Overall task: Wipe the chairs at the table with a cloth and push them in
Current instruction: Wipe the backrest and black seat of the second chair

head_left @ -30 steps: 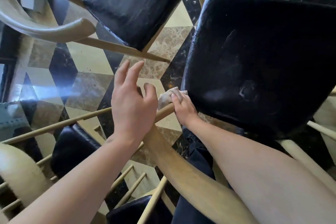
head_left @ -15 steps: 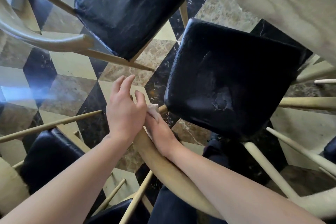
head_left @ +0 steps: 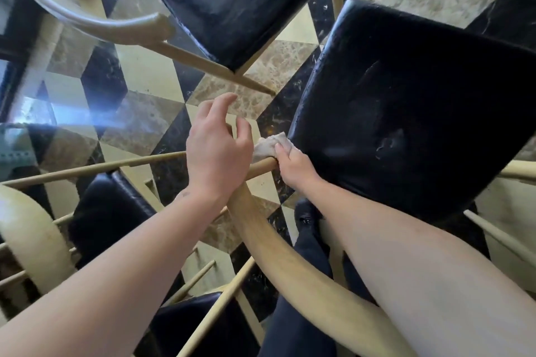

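Cloth pressed on the chair rail, right by the black seat

A small, crumpled, pale beige cloth (head_left: 271, 145) is seen bunched on the end of the chair's light wooden rail (head_left: 262, 166), just at the left corner of the chair's glossy black seat (head_left: 406, 113), which looks scuffed and has a small tear near the middle. The cloth is gripped by the right hand (head_left: 293, 166), fingers curled over it and the arm stretched forward along the seat edge. The left hand (head_left: 216, 153) is held just beside it above the same rail, fingers spread and loosely bent, nothing held; whether the palm touches the rail can't be told. A second black-seated chair (head_left: 243, 0) is seen further up, over a checkered marble floor (head_left: 139, 122).
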Tool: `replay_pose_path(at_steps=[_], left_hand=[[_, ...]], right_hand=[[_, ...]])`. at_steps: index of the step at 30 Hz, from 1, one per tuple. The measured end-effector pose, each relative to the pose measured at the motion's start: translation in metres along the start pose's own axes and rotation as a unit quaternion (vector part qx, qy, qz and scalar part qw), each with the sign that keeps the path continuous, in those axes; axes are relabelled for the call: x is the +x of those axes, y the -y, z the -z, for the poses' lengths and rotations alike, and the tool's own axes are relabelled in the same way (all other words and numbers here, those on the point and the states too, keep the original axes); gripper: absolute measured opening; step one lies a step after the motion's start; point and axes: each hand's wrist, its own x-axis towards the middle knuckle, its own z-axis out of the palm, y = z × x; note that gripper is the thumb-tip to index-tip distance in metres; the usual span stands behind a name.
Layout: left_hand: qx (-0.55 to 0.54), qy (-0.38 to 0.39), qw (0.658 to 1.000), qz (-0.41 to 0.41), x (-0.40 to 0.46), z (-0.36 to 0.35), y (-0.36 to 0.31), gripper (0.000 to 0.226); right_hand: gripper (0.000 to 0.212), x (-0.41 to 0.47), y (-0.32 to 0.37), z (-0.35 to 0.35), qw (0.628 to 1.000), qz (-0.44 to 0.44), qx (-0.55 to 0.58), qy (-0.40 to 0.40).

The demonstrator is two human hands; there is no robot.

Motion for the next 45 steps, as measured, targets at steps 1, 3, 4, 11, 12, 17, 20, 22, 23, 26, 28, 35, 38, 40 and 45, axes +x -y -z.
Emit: replay_pose_path(at_steps=[1, 3, 4, 11, 12, 17, 20, 22, 23, 26, 28, 35, 38, 40, 45], left_hand=[[-0.004, 0.003, 1.0, -0.002, -0.001, 0.001, 0.0, 0.041], [-0.007, 0.007, 1.0, -0.012, 0.0, 0.001, 0.002, 0.041], [-0.007, 0.009, 1.0, -0.016, 0.0, 0.001, 0.003, 0.042], [0.037, 0.033, 0.997, -0.057, -0.003, 0.003, 0.009, 0.052], [0.102, 0.03, 0.992, -0.072, -0.004, 0.004, 0.009, 0.054], [0.256, 0.028, 0.941, -0.222, -0.055, -0.003, -0.012, 0.052], [0.217, 0.07, 0.94, -0.253, -0.138, -0.029, -0.042, 0.047], [0.185, 0.134, 0.936, -0.266, -0.195, -0.056, -0.069, 0.049], [0.177, 0.168, 0.933, -0.265, -0.216, -0.068, -0.082, 0.051], [0.167, 0.216, 0.928, -0.254, -0.256, -0.097, -0.123, 0.056], [0.164, 0.229, 0.927, -0.249, -0.266, -0.104, -0.142, 0.054], [0.166, 0.244, 0.93, -0.219, -0.272, -0.111, -0.153, 0.051], [0.17, 0.232, 0.931, -0.226, -0.269, -0.103, -0.154, 0.054], [0.174, 0.227, 0.929, -0.236, -0.271, -0.113, -0.151, 0.052], [0.163, 0.204, 0.934, -0.244, -0.272, -0.115, -0.149, 0.047]], right_hand=[[0.06, 0.0, 0.006, 0.011, 0.999, -0.041, -0.015, 0.013], [0.067, -0.006, 0.017, 0.04, 0.995, -0.093, -0.026, 0.028], [0.065, -0.012, 0.018, 0.058, 0.994, -0.105, -0.001, 0.023], [0.037, -0.141, -0.011, 0.206, 0.985, -0.108, 0.131, -0.042], [0.037, -0.162, -0.02, 0.224, 0.984, -0.112, 0.127, -0.057], [0.056, -0.251, -0.065, 0.286, 0.981, -0.129, 0.123, -0.07], [0.053, -0.278, -0.095, 0.291, 0.973, -0.117, 0.186, -0.071], [0.051, -0.289, -0.118, 0.281, 0.958, -0.104, 0.254, -0.082], [0.05, -0.291, -0.127, 0.271, 0.948, -0.096, 0.292, -0.08], [0.047, -0.305, -0.149, 0.241, 0.931, -0.039, 0.356, -0.066], [0.039, -0.311, -0.157, 0.226, 0.929, 0.002, 0.364, -0.062], [0.036, -0.298, -0.189, 0.186, 0.93, -0.004, 0.358, -0.084], [0.03, -0.287, -0.188, 0.172, 0.935, -0.008, 0.337, -0.114], [0.025, -0.269, -0.209, 0.167, 0.947, -0.001, 0.292, -0.132], [0.042, -0.23, -0.24, 0.169, 0.952, -0.048, 0.269, -0.136]])
